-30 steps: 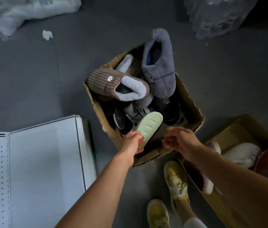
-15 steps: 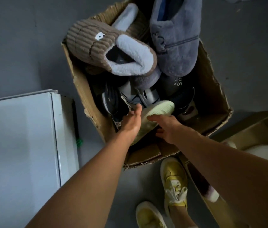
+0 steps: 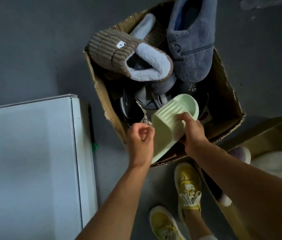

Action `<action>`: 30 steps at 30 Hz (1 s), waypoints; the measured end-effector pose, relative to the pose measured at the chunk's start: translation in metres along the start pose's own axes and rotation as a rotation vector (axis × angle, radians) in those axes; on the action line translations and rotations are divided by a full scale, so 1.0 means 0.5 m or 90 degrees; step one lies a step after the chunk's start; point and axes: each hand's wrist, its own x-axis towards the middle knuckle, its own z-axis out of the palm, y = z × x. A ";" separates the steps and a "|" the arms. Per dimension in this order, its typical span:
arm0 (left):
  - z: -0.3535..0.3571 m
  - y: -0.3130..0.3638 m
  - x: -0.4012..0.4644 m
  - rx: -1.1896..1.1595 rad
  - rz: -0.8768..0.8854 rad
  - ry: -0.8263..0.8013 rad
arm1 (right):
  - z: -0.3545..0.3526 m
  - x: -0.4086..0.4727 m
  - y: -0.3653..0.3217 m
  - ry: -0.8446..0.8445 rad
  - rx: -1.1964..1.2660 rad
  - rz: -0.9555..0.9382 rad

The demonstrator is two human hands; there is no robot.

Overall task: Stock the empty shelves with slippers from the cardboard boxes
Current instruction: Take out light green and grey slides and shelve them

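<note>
Both arms reach down over the box (image 3: pixel 226 108). The right hand (image 3: pixel 191 131) grips the green slide (image 3: pixel 168 125) by its ribbed strap, lifted at the box's near edge. The left hand (image 3: pixel 141 137), fingers loosely curled, holds nothing beside it. Fuzzy slippers (image 3: pixel 133 56) fill the box.

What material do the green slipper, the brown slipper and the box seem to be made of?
Green slipper: probably moulded foam or rubber; smooth, matte, ridged strap.
Brown slipper: ribbed corduroy-like fabric with a pale fleecy lining at the opening.
Box: brown cardboard with torn, frayed edges.
</note>
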 end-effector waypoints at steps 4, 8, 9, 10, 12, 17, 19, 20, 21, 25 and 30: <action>-0.083 0.024 -0.001 0.046 -0.047 -0.052 | -0.012 -0.036 -0.021 -0.198 -0.015 0.062; -0.147 0.038 -0.002 0.078 -0.155 -0.210 | 0.026 -0.071 -0.023 -0.435 -0.084 0.083; -0.162 0.038 -0.001 0.048 -0.135 -0.171 | 0.038 -0.073 -0.022 -0.441 -0.100 0.084; -0.178 0.038 0.000 -0.003 -0.118 -0.116 | 0.047 -0.071 -0.022 -0.415 -0.113 0.088; -0.211 0.032 0.004 -0.131 -0.113 -0.002 | 0.059 -0.055 -0.018 -0.308 -0.132 0.087; -0.275 -0.010 0.026 -0.321 -0.176 0.160 | 0.073 -0.025 0.008 -0.149 -0.274 0.078; -0.280 -0.028 0.031 -0.338 -0.193 0.183 | 0.080 -0.012 0.014 -0.141 -0.313 0.075; -0.281 -0.036 0.032 -0.342 -0.200 0.189 | 0.084 -0.003 0.016 -0.134 -0.322 0.069; -0.279 -0.043 0.033 -0.351 -0.204 0.191 | 0.090 0.002 0.018 -0.127 -0.331 0.062; -0.264 -0.051 0.037 -0.376 -0.218 0.175 | 0.120 0.024 0.023 -0.128 -0.378 0.025; -0.246 -0.051 0.047 -0.402 -0.202 0.155 | 0.184 0.026 0.024 -0.185 -0.451 -0.066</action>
